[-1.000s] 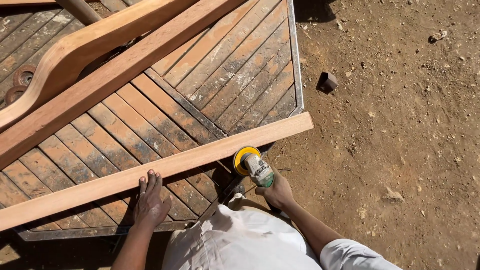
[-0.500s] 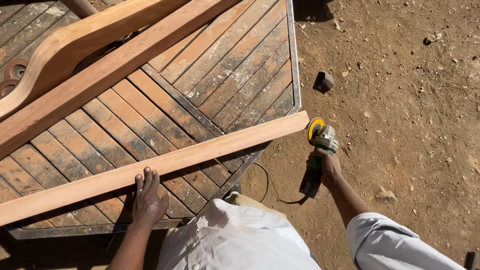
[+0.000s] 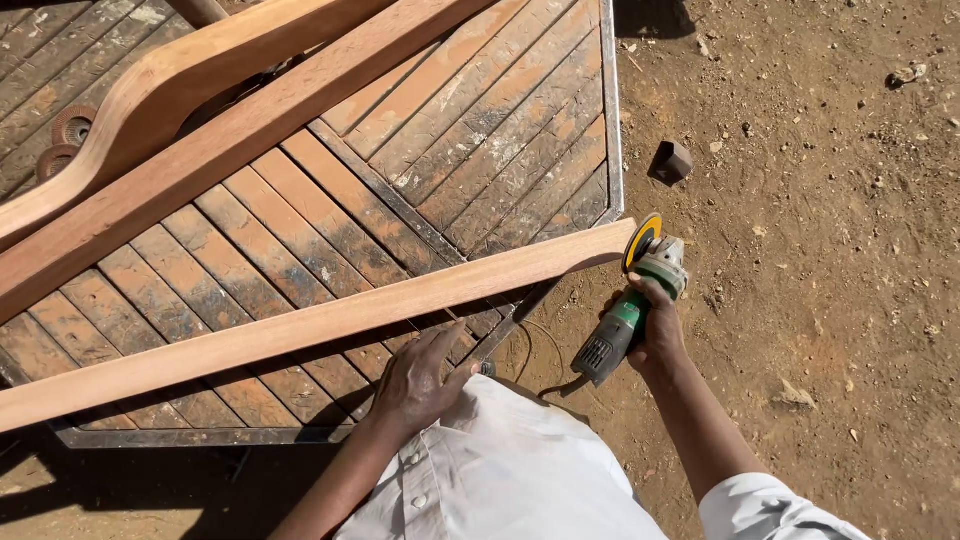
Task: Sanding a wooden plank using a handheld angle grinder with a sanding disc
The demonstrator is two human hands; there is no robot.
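Observation:
A long, narrow wooden plank lies diagonally across a slatted wooden platform. My left hand rests flat on the plank's near edge, fingers spread. My right hand grips the green body of an angle grinder. Its yellow sanding disc stands upright against the plank's right end, just off the platform's corner. The grinder's cord loops down toward my white shirt.
Two thicker timber pieces, one of them curved, lie across the platform's upper left. A metal frame edges the platform. Bare dirt ground with pebbles lies to the right, with a small dark block on it.
My right hand has carried the grinder from the plank's near edge out to its right end. The disc now meets the end face. My left hand stays on the plank.

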